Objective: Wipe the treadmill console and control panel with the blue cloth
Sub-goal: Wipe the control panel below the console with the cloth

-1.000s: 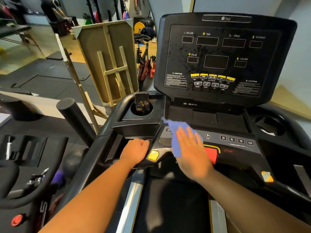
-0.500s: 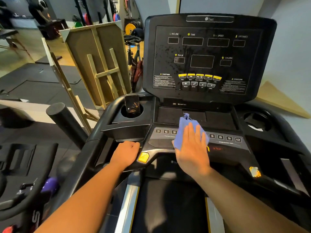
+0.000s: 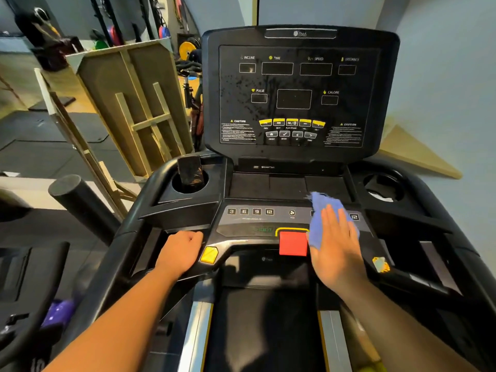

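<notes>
My right hand (image 3: 336, 247) lies flat, fingers straight and together, pressing the blue cloth (image 3: 323, 220) onto the right part of the control panel (image 3: 252, 228), just right of the red stop button (image 3: 293, 243). The cloth and my fingers cover the right-hand row of number keys — only a "12" shows past them. My left hand (image 3: 180, 253) is curled round the left handlebar (image 3: 128, 232), beside a yellow tag (image 3: 209, 254).

Above the panel stands the upright console (image 3: 298, 95), its dark screen speckled with spots. A dark phone-like thing (image 3: 190, 171) stands in the left cup holder (image 3: 177, 185); the right cup holder (image 3: 383, 186) holds something pale I cannot make out. To the far left lean wooden frames (image 3: 128, 103), with gym gear behind.

Half a second ago the cloth sat at the middle of the panel, hiding the red button — now my right hand has slid it right, and the left row of keys lies uncovered. My left hand has stayed on its grip.
</notes>
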A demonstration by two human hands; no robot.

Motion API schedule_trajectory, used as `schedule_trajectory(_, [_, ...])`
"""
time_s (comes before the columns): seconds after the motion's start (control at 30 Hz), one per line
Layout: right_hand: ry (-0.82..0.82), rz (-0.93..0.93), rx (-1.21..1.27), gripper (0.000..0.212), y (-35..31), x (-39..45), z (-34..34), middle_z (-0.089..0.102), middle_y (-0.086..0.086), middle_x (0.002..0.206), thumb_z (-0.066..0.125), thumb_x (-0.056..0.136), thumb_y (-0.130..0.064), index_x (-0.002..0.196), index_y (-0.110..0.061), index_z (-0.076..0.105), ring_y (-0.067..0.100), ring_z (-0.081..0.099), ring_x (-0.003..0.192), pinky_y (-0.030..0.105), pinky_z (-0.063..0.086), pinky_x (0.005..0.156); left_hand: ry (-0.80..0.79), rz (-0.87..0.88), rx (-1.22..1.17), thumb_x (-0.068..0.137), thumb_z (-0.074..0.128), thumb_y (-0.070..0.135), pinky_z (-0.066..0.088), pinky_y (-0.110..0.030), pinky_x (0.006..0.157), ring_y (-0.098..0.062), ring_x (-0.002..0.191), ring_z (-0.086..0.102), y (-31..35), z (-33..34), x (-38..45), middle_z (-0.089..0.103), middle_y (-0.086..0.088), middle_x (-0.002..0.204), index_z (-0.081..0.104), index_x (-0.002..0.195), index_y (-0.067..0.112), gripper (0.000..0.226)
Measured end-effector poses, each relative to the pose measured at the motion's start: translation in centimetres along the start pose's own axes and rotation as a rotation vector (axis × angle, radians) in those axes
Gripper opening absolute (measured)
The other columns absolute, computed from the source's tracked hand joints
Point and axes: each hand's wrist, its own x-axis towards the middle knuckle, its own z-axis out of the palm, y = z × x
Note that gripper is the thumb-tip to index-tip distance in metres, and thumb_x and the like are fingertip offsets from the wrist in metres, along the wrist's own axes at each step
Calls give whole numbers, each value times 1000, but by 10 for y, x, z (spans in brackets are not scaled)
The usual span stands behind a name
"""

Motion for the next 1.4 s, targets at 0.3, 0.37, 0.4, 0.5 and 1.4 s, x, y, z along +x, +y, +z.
schedule_trajectory(0.3, [-195, -566, 60, 78, -107, 16, 4, 25, 18, 163, 33, 88, -42, 154, 0, 30, 42, 16, 151, 56, 14, 123, 28, -7, 49, 97, 44, 36, 53, -42, 74, -31, 74, 66, -2, 1, 1, 71, -10, 72, 67, 68, 7, 47])
schedule_trajectory(0.37, [-143, -532, 70, 72, -76, 14, 2, 29, 14, 163, 43, 88, -29, 154, -2, 33, 36, 19, 152, 49, 10, 122, 19, -13, 40, 95, 43, 40, 54, -43, 75, -31, 74, 67, -3, 1, 2, 71, -9, 71, 67, 70, 6, 48])
schedule_trajectory(0.4, [-119, -484, 66, 71, -56, 11, 3, 30, 15, 162, 49, 87, -22, 153, 0, 33, 36, 21, 151, 49, 11, 121, 10, -12, 35, 94, 42, 41, 55, -43, 75, -30, 73, 68, -4, 1, 3, 71, -8, 69, 68, 72, 6, 49])
schedule_trajectory(0.5, [-15, -273, 29, 74, 7, 4, 1, 37, 20, 157, 60, 87, -16, 152, 1, 28, 40, 30, 146, 56, 26, 115, 3, 5, 39, 96, 42, 42, 56, -46, 76, -29, 73, 69, -7, 2, 3, 72, -9, 69, 69, 73, 5, 51])
schedule_trajectory(1.4, [-14, -343, 28, 79, -16, -5, 0, 36, 19, 158, 66, 81, -21, 150, 2, 36, 42, 23, 149, 57, 25, 119, 27, 38, 58, 99, 43, 32, 48, -38, 69, -29, 73, 67, -12, 6, 9, 71, -9, 67, 67, 70, 3, 48])
